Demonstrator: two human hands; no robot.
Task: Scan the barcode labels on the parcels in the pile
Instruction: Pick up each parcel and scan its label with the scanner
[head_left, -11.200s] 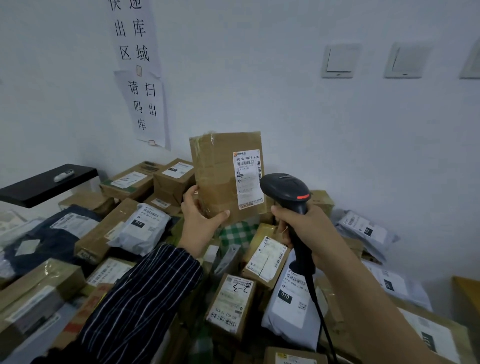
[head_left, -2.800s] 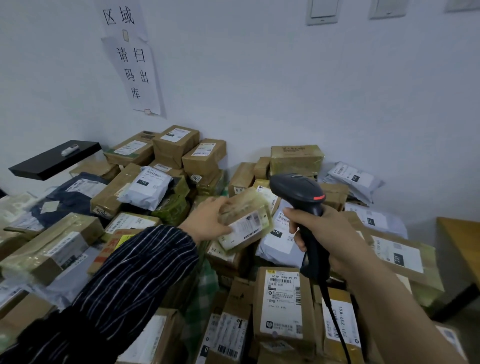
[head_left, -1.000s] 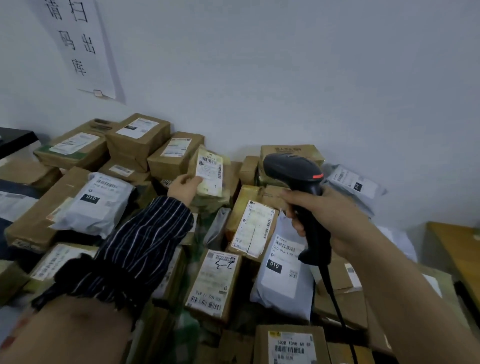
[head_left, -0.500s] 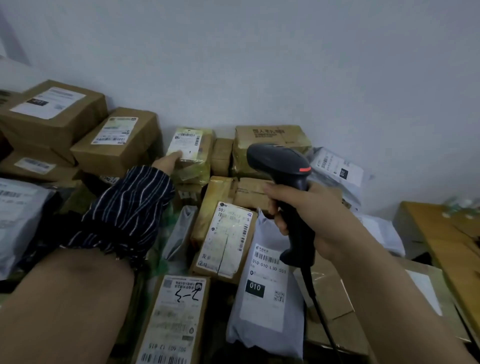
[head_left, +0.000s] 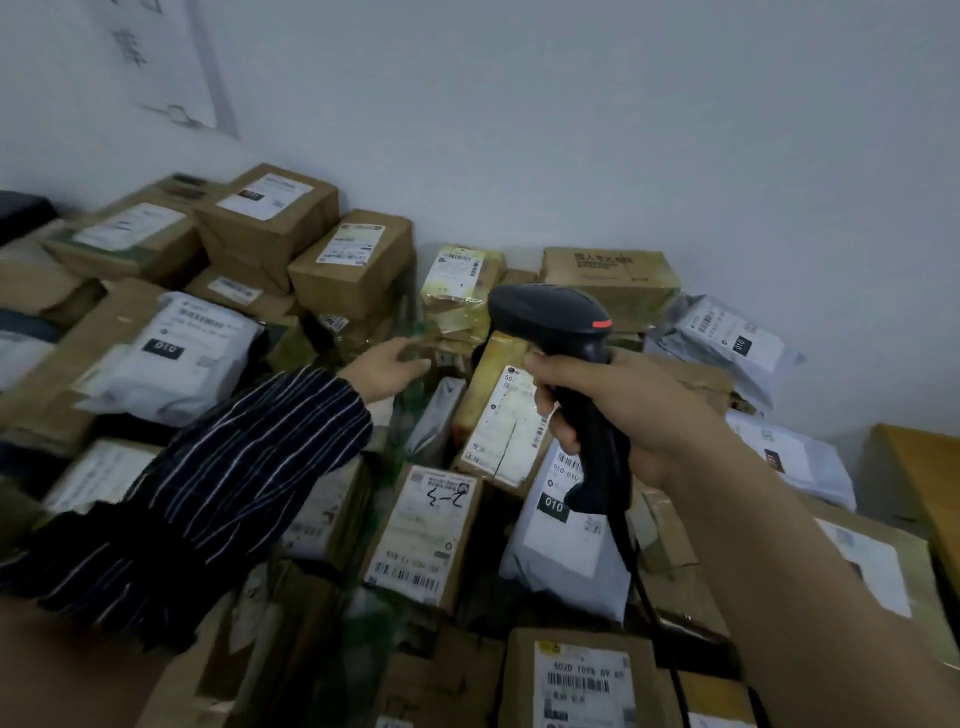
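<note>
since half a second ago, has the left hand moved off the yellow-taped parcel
Yes: left hand pulled back down-left, now clear of the yellow-taped parcel.

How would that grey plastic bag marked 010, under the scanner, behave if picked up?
The grey bag would probably sag and fold: its skin is wrinkled and slumped. The smooth plastic may slip when gripped. It looks thinly filled, so likely light.

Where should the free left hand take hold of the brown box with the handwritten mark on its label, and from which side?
Probably its long side edges, near the far end, reached from above by the open left hand. The box lies label up, and the barcode sits at the near end, so gripping the sides leaves it free for the scanner in the right hand.
</note>
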